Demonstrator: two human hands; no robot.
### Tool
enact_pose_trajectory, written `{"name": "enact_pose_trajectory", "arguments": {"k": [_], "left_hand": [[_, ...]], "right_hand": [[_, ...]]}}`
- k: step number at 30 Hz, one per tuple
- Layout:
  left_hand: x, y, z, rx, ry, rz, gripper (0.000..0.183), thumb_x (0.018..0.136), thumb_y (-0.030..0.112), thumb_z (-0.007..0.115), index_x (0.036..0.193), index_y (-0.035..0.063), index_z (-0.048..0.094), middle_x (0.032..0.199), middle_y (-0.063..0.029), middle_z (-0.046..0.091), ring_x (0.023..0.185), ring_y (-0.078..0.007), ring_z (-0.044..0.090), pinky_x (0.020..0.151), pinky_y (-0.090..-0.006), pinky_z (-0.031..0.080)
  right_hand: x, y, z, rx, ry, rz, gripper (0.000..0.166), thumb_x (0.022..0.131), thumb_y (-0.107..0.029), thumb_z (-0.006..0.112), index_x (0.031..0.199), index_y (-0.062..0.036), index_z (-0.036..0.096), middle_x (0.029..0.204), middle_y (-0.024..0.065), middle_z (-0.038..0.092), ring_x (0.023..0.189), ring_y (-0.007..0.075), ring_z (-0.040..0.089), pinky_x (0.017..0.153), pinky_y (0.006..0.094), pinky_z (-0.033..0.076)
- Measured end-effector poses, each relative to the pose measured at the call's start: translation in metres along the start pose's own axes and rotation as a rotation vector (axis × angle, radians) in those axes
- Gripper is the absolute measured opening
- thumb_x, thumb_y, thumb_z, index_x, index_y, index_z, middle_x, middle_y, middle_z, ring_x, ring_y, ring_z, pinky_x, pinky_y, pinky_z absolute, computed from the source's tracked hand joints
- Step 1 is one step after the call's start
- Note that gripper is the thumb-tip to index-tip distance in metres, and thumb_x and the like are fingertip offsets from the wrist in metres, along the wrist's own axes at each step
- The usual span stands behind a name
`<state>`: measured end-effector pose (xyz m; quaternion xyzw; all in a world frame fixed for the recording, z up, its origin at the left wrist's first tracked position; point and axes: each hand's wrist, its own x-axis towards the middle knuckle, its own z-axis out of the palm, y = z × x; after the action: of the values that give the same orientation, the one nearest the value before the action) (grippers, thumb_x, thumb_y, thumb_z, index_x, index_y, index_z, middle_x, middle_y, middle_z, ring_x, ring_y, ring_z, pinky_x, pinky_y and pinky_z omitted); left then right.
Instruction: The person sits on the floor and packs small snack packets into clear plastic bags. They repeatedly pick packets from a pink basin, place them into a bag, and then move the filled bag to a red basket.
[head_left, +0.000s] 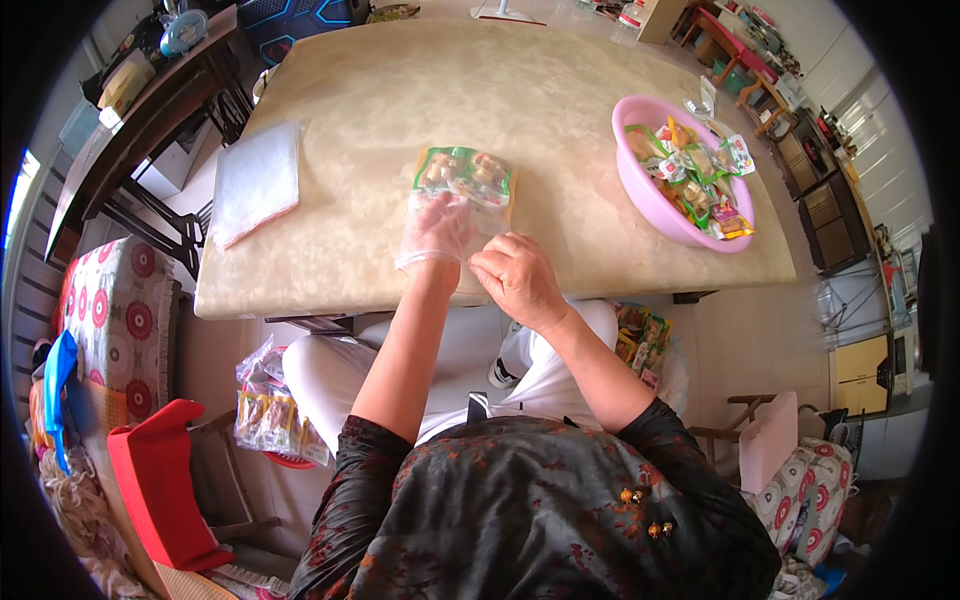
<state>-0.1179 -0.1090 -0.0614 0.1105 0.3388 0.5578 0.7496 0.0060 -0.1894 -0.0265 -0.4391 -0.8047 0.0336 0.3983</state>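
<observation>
My left hand (439, 229) is inside a clear plastic bag (491, 217), with the bag's mouth around the wrist. Two green-edged food packets (463, 174) lie side by side at the bag's far end, just beyond my fingertips. The film blurs those fingers, so I cannot tell whether they grip the packets. With its fingers closed, my right hand (517, 274) pinches the near right edge of the bag's mouth. Both hands are over the near edge of the table (360, 97).
On the right, a pink plastic basin (637, 184) holds several food packets (697, 169). A stack of clear flat bags (259, 180) lies at the left. Below the table, more packets fill a red basket (289, 459) by my left leg; others (643, 337) lie by the right leg.
</observation>
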Motion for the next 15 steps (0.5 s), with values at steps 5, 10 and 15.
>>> {"name": "enact_pose_trajectory", "arguments": {"k": [5, 10, 15], "left_hand": [[-0.011, -0.017, -0.005, 0.275, -0.23, 0.064, 0.058, 0.083, -0.004, 0.063, 0.136, 0.0028, 0.04, 0.136, -0.0124, 0.044, 0.117, -0.025, 0.053, 0.094, -0.0364, 0.05], [-0.012, -0.011, -0.002, 0.374, -0.343, 0.051, 0.066, 0.083, -0.004, 0.061, 0.142, 0.0016, 0.032, 0.142, -0.0167, 0.038, 0.117, -0.0277, 0.053, 0.094, -0.0393, 0.051], [-0.013, -0.024, -0.005, 0.217, -0.35, 0.156, 0.063, 0.084, 0.0, 0.057, 0.143, 0.0022, 0.032, 0.122, -0.0155, 0.054, 0.106, -0.026, 0.059, 0.085, -0.0356, 0.052]], "right_hand": [[0.002, -0.002, 0.001, -0.001, 0.054, -0.007, 0.004, 0.076, -0.009, 0.069, 0.077, -0.0097, 0.065, 0.073, 0.0026, 0.057, 0.075, 0.0235, 0.057, 0.071, 0.0378, 0.045], [0.002, -0.001, -0.002, 0.019, 0.082, 0.032, 0.005, 0.075, -0.01, 0.071, 0.075, -0.0097, 0.065, 0.073, 0.0036, 0.057, 0.074, 0.0246, 0.057, 0.07, 0.0382, 0.046], [0.003, -0.001, -0.003, 0.03, 0.079, 0.03, 0.006, 0.075, -0.01, 0.071, 0.076, -0.0099, 0.065, 0.072, 0.0043, 0.056, 0.074, 0.026, 0.057, 0.069, 0.0384, 0.046]]}}
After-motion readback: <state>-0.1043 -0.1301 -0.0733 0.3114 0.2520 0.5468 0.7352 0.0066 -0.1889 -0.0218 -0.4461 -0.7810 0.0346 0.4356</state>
